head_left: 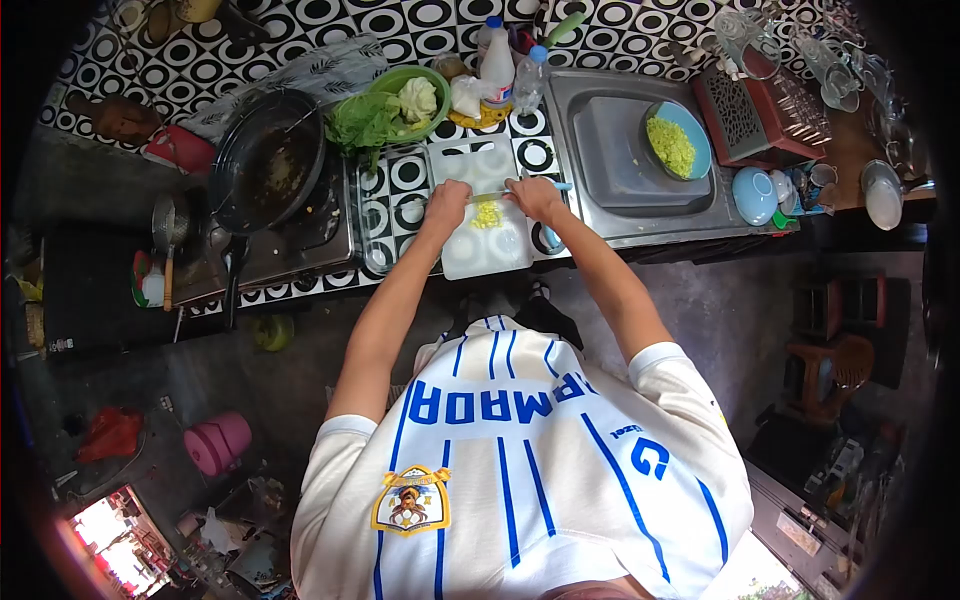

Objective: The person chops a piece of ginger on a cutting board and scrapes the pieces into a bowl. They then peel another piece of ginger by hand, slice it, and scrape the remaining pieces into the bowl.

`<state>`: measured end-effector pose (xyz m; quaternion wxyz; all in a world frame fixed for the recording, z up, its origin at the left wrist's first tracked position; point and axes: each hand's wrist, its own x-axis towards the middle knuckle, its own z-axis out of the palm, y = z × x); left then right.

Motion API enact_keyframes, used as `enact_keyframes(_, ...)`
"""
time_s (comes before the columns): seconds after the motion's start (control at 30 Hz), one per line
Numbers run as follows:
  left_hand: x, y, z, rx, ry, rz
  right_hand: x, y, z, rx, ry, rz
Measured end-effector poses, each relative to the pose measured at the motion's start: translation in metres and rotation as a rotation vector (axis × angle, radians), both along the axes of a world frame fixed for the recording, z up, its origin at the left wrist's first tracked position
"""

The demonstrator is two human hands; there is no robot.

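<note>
A white cutting board [485, 257] lies on the patterned counter in front of me. Chopped yellow-green vegetable [487, 214] sits in a small heap on it. My right hand [536, 198] is closed around a knife, whose light blue handle end [562, 186] sticks out on the right. The knife blade [490, 197] spans the board just behind the heap. At the blade's left end, my left hand [450, 203] is closed with its fingers against the tip; their exact hold is small and partly hidden. A light blue object [551, 238] lies beside the board's right edge.
To the left, a dark wok [268, 165] rests on the stove. Behind the board stand a green basin [440, 112] of leafy vegetables and several bottles [497, 68]. On the right, a blue bowl [703, 140] of chopped vegetable sits by the steel sink [600, 228].
</note>
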<state>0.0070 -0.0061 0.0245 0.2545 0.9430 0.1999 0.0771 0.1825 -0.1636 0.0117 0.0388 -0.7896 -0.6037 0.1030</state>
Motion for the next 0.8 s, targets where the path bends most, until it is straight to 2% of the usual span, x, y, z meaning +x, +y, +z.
enact_keyframes(0.07,0.003,-0.004,0.022,-0.003,0.052,-0.009,0.004,-0.005,-0.003,0.022,0.045,0.0)
enact_keyframes(0.17,0.001,-0.015,0.026,0.027,0.116,0.028,0.007,-0.006,0.003,-0.008,0.044,0.047)
enact_keyframes(0.3,-0.004,-0.023,-0.002,0.061,0.199,0.11,0.006,0.007,0.007,-0.067,-0.043,0.105)
enact_keyframes(0.4,0.0,-0.02,-0.008,0.127,0.235,0.073,0.012,0.012,0.008,-0.066,-0.039,0.181)
enact_keyframes(0.5,-0.002,-0.014,-0.014,0.042,0.174,0.096,0.012,0.023,0.028,-0.098,-0.118,0.226)
enact_keyframes(0.63,-0.006,-0.012,-0.014,-0.01,0.124,0.092,-0.008,0.008,0.041,-0.061,-0.149,0.159)
enact_keyframes(0.8,-0.005,-0.019,-0.013,-0.022,0.173,0.063,-0.013,-0.019,0.011,-0.053,-0.027,0.015)
